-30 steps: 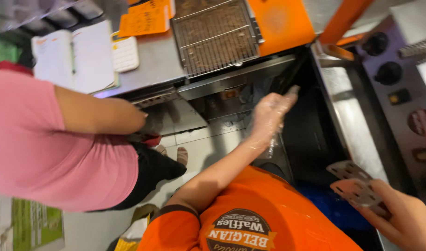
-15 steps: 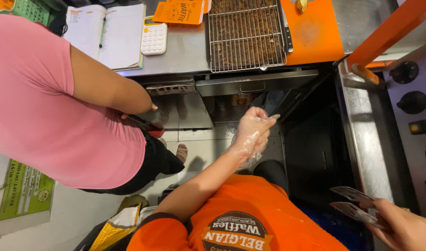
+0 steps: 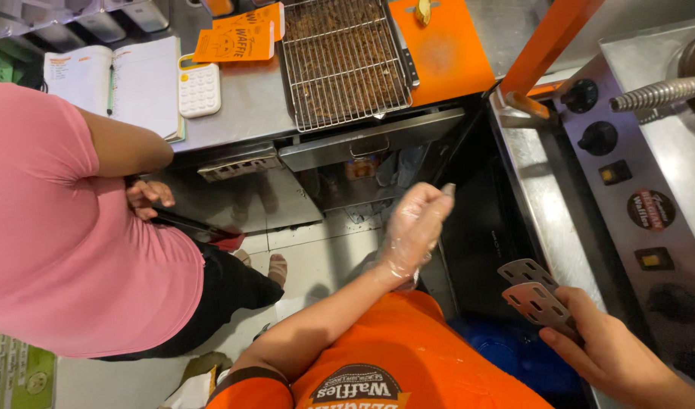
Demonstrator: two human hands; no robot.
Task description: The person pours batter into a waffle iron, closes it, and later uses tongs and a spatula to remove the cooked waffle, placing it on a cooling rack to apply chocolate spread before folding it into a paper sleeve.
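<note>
We are holding metal tongs (image 3: 535,291) in our bare right hand (image 3: 612,356), low at the right, just beside the steel counter (image 3: 540,197) with its black knobs (image 3: 590,113). Our fingers are wrapping around the handle end, while the two flat perforated blades are sticking out toward the dark gap below the counter. The tongs are looking stiff, thin and light, and probably slick if greasy, so we judge the safest hold to be back on the handles, clear of the slotted tips.

Our left hand (image 3: 415,227), in a clear plastic glove, is hanging over the floor near the open drawer (image 3: 370,144), its fingers curling loosely with the tips pinching together; whether anything is pinched there we cannot tell.

A person in pink (image 3: 67,242) is standing to the left, beneath the wire rack (image 3: 343,60).
</note>
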